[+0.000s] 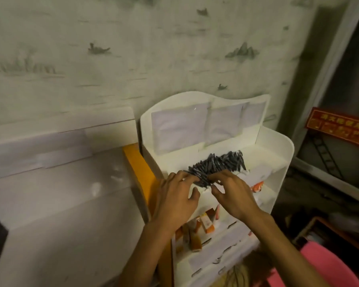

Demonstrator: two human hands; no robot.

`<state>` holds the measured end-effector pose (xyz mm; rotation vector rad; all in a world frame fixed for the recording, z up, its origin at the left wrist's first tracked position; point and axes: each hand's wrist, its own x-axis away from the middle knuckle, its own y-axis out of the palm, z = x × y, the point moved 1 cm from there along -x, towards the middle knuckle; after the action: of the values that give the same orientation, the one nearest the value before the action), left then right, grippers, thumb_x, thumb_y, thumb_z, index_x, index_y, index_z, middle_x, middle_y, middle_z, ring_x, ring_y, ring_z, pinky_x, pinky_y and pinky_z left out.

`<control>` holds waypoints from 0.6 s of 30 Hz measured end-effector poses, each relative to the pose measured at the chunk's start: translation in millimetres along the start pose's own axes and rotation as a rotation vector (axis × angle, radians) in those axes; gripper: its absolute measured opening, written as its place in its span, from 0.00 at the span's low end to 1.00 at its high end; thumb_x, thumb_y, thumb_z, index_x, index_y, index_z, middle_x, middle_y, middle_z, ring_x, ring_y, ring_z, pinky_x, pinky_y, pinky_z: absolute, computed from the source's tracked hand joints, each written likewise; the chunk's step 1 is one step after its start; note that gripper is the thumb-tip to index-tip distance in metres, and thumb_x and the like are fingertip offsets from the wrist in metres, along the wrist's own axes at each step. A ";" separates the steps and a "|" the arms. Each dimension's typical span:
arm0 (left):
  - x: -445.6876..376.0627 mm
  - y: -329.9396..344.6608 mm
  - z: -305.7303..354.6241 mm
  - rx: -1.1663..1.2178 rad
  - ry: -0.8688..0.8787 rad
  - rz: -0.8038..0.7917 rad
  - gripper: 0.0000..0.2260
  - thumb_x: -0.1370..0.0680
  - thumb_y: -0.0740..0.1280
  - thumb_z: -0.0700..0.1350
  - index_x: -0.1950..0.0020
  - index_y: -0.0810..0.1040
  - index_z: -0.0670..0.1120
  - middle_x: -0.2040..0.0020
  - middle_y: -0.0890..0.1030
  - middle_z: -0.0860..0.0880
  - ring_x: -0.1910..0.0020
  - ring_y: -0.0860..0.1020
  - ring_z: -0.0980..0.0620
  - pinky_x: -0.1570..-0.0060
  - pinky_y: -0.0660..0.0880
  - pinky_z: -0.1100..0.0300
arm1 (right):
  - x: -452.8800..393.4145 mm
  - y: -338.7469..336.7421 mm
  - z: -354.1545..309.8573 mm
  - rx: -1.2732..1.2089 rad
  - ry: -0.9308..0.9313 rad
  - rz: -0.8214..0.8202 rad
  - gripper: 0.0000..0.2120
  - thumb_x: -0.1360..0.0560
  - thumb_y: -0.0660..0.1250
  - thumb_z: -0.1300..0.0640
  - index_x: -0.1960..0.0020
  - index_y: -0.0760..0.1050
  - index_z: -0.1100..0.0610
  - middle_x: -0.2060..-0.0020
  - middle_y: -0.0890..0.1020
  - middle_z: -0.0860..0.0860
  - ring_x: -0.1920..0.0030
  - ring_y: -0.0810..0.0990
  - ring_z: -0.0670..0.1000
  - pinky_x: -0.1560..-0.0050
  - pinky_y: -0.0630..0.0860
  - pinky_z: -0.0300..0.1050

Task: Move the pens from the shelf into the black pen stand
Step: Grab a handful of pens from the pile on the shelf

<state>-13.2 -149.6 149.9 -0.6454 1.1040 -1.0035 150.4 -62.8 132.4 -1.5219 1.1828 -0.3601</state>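
A dense row of dark grey pens [218, 164] stands packed along the top tier of a white tiered display shelf [278, 141]. My left hand [176, 197] reaches into the left end of the row, fingers curled over the pens. My right hand [232, 193] is beside it at the middle of the row, fingertips pinching among the pens. Which single pens each hand holds is blurred. No black pen stand is in view.
Lower tiers hold orange and white small boxes [205, 222] and an orange packet [257, 186]. An orange board [139, 168] stands left of the shelf, beside a white counter [60, 193]. A pink object [327, 268] lies bottom right; a red sign [340, 126] hangs right.
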 end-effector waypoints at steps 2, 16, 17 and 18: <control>-20.0 21.7 2.0 -0.002 -0.013 -0.019 0.14 0.20 0.61 0.52 0.34 0.75 0.58 0.35 0.74 0.58 0.36 0.71 0.54 0.35 0.70 0.54 | -15.7 5.2 22.7 -0.003 0.003 -0.015 0.13 0.23 0.66 0.52 0.38 0.77 0.48 0.44 0.79 0.47 0.49 0.80 0.50 0.54 0.78 0.47; -147.8 137.1 -20.9 -0.022 -0.249 -0.094 0.14 0.22 0.61 0.50 0.37 0.77 0.57 0.44 0.79 0.54 0.44 0.75 0.51 0.43 0.72 0.52 | -145.0 47.8 150.0 0.086 -0.071 -0.195 0.12 0.22 0.64 0.53 0.39 0.77 0.50 0.44 0.79 0.50 0.50 0.81 0.54 0.54 0.77 0.48; -152.7 142.9 -21.7 -0.016 -0.264 -0.096 0.14 0.22 0.62 0.50 0.38 0.77 0.57 0.45 0.79 0.54 0.45 0.75 0.51 0.43 0.72 0.53 | -150.3 51.8 155.8 0.078 -0.073 -0.207 0.13 0.22 0.64 0.53 0.39 0.77 0.51 0.44 0.79 0.50 0.50 0.81 0.54 0.54 0.77 0.47; -157.5 148.7 -22.3 -0.009 -0.280 -0.102 0.13 0.22 0.62 0.50 0.38 0.78 0.56 0.46 0.79 0.53 0.45 0.75 0.51 0.43 0.72 0.53 | -155.4 55.6 161.1 0.071 -0.075 -0.216 0.13 0.22 0.65 0.54 0.39 0.77 0.51 0.43 0.79 0.50 0.50 0.81 0.54 0.54 0.76 0.47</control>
<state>-2.3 57.5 83.6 -0.8293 0.8373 -0.9619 175.4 161.8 86.3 -1.5913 0.9405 -0.4796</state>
